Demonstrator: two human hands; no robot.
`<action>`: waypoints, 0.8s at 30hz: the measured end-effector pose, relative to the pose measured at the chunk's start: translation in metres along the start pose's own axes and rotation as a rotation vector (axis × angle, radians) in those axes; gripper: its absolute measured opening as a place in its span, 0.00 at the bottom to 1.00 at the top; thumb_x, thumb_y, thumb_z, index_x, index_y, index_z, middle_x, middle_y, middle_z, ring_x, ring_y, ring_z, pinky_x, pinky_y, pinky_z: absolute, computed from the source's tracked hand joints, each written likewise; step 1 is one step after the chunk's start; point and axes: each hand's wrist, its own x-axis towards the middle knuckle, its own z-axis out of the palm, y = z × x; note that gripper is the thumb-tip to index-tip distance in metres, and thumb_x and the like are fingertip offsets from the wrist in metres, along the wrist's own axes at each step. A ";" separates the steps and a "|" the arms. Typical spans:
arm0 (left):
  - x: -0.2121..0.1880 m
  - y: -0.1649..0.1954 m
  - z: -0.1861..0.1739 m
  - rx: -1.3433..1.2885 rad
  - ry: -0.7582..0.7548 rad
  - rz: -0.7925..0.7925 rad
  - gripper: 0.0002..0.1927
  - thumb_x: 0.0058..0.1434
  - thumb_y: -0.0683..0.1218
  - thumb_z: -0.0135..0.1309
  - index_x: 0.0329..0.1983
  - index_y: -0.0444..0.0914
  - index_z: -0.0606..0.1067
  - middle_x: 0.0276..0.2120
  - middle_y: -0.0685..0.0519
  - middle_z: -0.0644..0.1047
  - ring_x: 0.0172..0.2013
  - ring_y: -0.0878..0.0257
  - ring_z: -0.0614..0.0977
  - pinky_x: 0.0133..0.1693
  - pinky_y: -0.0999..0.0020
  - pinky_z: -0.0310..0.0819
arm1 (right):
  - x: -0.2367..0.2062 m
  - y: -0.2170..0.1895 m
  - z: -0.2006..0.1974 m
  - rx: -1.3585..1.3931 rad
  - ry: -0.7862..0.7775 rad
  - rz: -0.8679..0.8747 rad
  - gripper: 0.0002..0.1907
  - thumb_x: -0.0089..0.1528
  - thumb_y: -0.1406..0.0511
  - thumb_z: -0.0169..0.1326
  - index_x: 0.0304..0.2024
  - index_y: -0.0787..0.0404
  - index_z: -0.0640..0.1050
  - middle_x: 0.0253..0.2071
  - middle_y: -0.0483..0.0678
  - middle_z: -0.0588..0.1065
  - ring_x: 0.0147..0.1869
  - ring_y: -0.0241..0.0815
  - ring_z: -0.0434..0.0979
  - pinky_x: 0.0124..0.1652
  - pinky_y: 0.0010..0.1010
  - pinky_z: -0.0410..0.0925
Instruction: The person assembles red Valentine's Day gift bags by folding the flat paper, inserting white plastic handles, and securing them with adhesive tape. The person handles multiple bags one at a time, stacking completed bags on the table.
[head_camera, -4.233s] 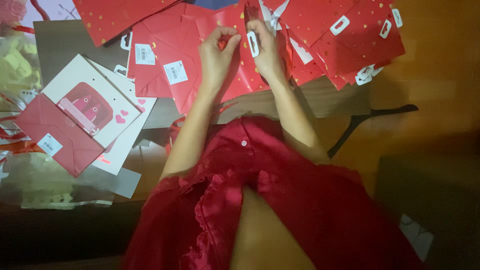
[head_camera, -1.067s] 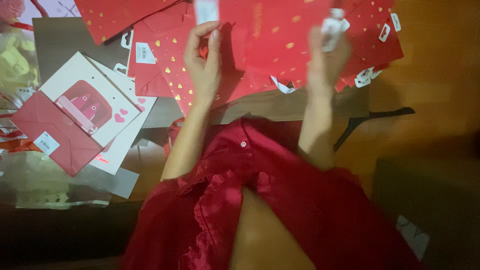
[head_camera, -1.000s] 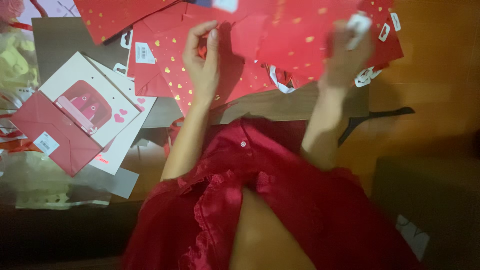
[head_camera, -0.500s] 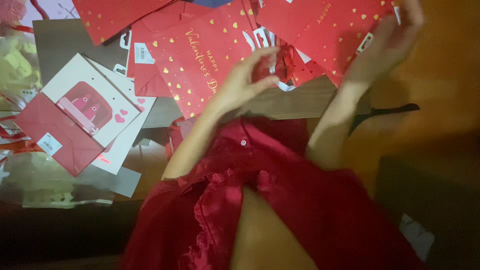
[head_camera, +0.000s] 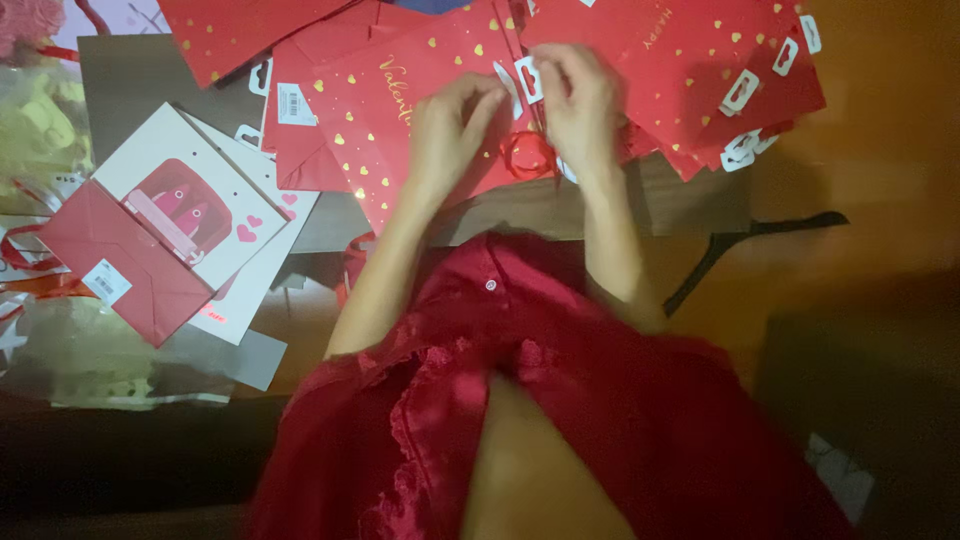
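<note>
Red paper bag (head_camera: 420, 120) with gold hearts, lying flat on the floor by the knees. Red ribbon loop (head_camera: 528, 155) on its right edge, pinched by left hand (head_camera: 452, 130) and right hand (head_camera: 578, 100), fingers curled shut. More red bags (head_camera: 700, 70) right of it. White card with pink hearts (head_camera: 190, 205) left of it.
</note>
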 end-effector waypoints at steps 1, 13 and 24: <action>0.001 -0.004 0.001 0.055 0.013 -0.008 0.08 0.69 0.45 0.54 0.46 0.39 0.80 0.35 0.50 0.83 0.35 0.57 0.87 0.38 0.61 0.80 | -0.001 -0.002 0.003 -0.017 -0.025 -0.035 0.11 0.68 0.73 0.52 0.51 0.63 0.80 0.47 0.53 0.81 0.51 0.45 0.82 0.51 0.35 0.73; 0.013 -0.011 0.020 0.434 0.033 0.196 0.11 0.59 0.43 0.59 0.45 0.41 0.76 0.41 0.46 0.73 0.36 0.47 0.81 0.32 0.52 0.73 | -0.012 -0.005 0.033 -0.031 -0.044 -0.045 0.21 0.69 0.72 0.53 0.65 0.60 0.71 0.62 0.55 0.73 0.62 0.52 0.78 0.61 0.40 0.72; 0.027 -0.031 0.008 -0.294 0.115 0.112 0.05 0.71 0.37 0.53 0.48 0.36 0.75 0.40 0.51 0.76 0.41 0.61 0.80 0.44 0.64 0.76 | -0.016 0.007 0.053 -0.164 -0.130 -0.113 0.17 0.63 0.71 0.59 0.53 0.65 0.71 0.49 0.57 0.72 0.57 0.60 0.73 0.57 0.48 0.65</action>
